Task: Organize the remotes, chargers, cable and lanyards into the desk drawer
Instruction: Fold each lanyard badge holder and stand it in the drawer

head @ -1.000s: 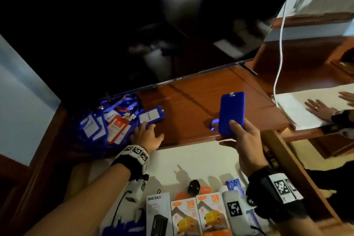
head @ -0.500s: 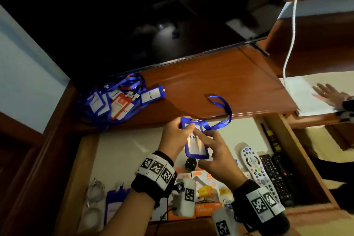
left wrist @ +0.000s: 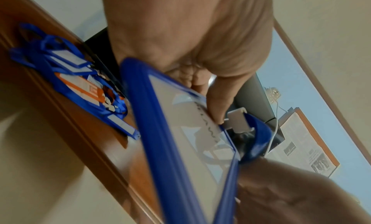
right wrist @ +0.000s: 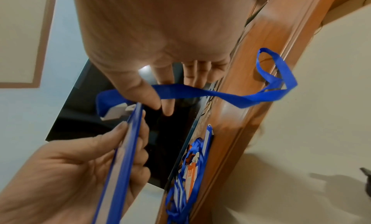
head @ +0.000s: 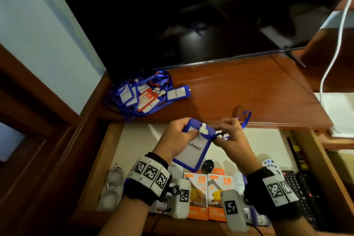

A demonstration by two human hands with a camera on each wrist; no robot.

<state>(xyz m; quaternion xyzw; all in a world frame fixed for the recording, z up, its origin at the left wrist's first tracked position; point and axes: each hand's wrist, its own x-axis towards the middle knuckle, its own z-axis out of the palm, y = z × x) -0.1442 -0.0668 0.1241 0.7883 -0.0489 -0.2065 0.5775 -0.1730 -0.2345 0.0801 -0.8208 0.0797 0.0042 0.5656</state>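
Note:
Over the open drawer (head: 115, 136) both hands hold one blue lanyard badge holder (head: 193, 149) with a white card reading "ELAWAT". My left hand (head: 182, 130) grips its top edge, thumb on the front (left wrist: 214, 103). My right hand (head: 228, 132) pinches the blue strap (right wrist: 200, 92) near the white clip (right wrist: 114, 111); the strap's loop trails over the desk edge (head: 246, 119). A heap of blue lanyards with badges (head: 141, 96) lies on the desk top at the left. In the drawer lie remotes (head: 295, 184), orange charger boxes (head: 208, 188) and a coiled white cable (head: 113, 180).
A dark TV screen (head: 191, 15) stands at the back of the wooden desk (head: 249, 90). A white cable (head: 333, 44) hangs at the right above white papers (head: 339, 113). A small black plug (head: 207, 166) sits in the drawer under the badge.
The view dropped from the desk top to the drawer. My left hand left the lanyard heap and joined the right on the badge holder, which now hangs front side up over the drawer.

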